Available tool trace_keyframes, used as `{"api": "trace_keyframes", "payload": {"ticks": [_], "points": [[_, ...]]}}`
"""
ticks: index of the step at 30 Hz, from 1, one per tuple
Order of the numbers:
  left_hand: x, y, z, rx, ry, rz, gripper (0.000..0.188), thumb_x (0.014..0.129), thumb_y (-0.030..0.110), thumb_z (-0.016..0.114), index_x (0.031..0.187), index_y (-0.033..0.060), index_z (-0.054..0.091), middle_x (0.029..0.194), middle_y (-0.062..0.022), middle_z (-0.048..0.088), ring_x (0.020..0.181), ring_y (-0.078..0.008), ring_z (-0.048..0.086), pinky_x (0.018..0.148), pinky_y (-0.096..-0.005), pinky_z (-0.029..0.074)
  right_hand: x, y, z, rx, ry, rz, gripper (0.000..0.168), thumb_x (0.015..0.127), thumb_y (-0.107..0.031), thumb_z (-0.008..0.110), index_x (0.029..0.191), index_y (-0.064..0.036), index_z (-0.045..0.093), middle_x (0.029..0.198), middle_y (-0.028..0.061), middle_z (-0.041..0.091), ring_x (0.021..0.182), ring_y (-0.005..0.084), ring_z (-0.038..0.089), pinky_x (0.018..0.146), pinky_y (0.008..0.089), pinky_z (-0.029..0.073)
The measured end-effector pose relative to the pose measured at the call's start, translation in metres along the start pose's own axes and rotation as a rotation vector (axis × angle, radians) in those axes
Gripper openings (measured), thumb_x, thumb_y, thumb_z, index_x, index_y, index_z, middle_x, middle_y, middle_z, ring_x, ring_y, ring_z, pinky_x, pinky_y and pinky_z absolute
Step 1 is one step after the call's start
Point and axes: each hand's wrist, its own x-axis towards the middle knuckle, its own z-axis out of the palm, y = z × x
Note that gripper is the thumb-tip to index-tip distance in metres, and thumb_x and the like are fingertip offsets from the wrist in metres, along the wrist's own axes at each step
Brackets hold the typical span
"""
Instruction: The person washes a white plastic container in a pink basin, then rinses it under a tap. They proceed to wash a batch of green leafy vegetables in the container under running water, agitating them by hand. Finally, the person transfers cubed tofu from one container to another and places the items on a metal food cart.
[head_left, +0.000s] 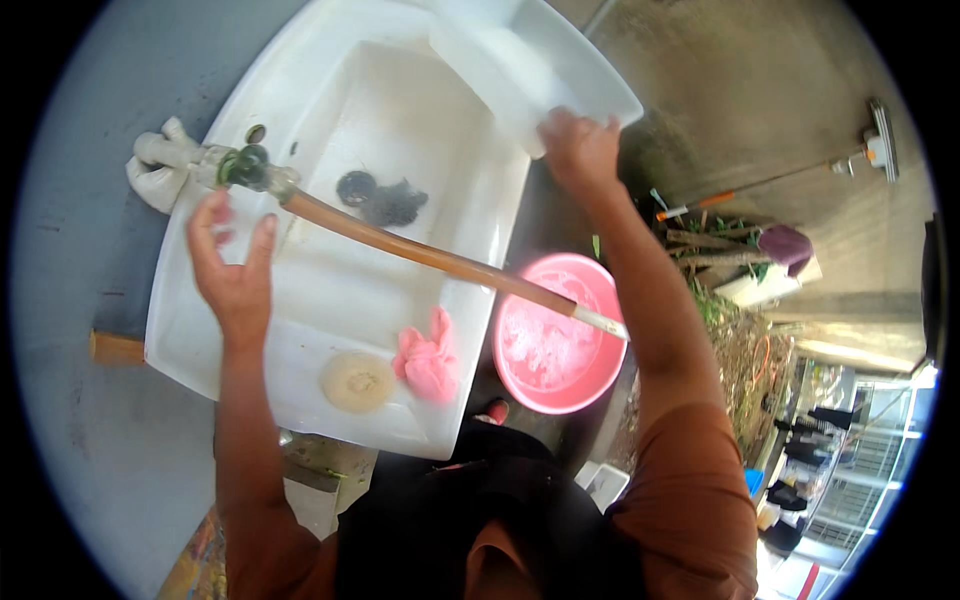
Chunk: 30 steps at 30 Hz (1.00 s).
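My left hand (232, 270) is raised beside the tap (251, 169) with its fingers apart and nothing in them. From the tap's spout a brown hose (420, 251) slants across the white sink (322, 292) and ends in a white tube above a pink basin (611, 285). At the sink's far right, my right hand (583, 150) grips the edge of a translucent white plastic container (502, 71). Both hand and container are blurred. Inside the sink lie a dark mesh scourer (401, 204) and a dark round piece (356, 187).
On the sink's near ledge rest a pink cloth (429, 358) and a round beige item (358, 382). Foamy water (551, 341) fills part of the basin. A grey wall (97, 247) borders the left; a long-handled squeegee (881, 146) and cut branches (709, 247) are at right.
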Motion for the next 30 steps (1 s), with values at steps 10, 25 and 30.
{"api": "trace_keyframes", "payload": {"ticks": [10, 25, 30], "points": [[0.069, 0.017, 0.015, 0.293, -0.439, 0.461, 0.018, 0.082, 0.016, 0.066, 0.092, 0.0015, 0.064, 0.098, -0.0119, 0.059, 0.091, -0.0276, 0.057, 0.081, -0.0341, 0.045, -0.185, 0.160, -0.118, 0.786, -0.135, 0.885, 0.018, 0.084, -0.015, 0.059, 0.091, 0.001, 0.065, 0.076, 0.0075, 0.067, 0.069, 0.0133, 0.062, 0.067, 0.0279, 0.048], [0.060, 0.045, 0.042, 0.944, -0.266, 0.476, 0.037, 0.093, 0.040, 0.047, 0.103, 0.0079, 0.064, 0.099, -0.0117, 0.061, 0.092, -0.0303, 0.057, 0.078, -0.0389, 0.044, -0.399, 0.090, -0.101, 1.381, 0.023, 1.720, 0.031, 0.086, -0.018, 0.059, 0.110, 0.001, 0.060, 0.091, 0.0095, 0.063, 0.080, 0.0198, 0.060, 0.068, 0.0333, 0.048], [-0.038, 0.105, 0.061, 0.494, -0.254, 0.683, 0.034, 0.089, 0.023, 0.058, 0.119, 0.0079, 0.058, 0.118, -0.0111, 0.058, 0.111, -0.0309, 0.051, 0.095, -0.0398, 0.039, -0.408, 0.088, -0.118, 1.450, 0.025, 1.595, 0.032, 0.087, -0.016, 0.057, 0.112, 0.003, 0.058, 0.094, 0.0114, 0.062, 0.083, 0.0208, 0.059, 0.070, 0.0338, 0.048]]}}
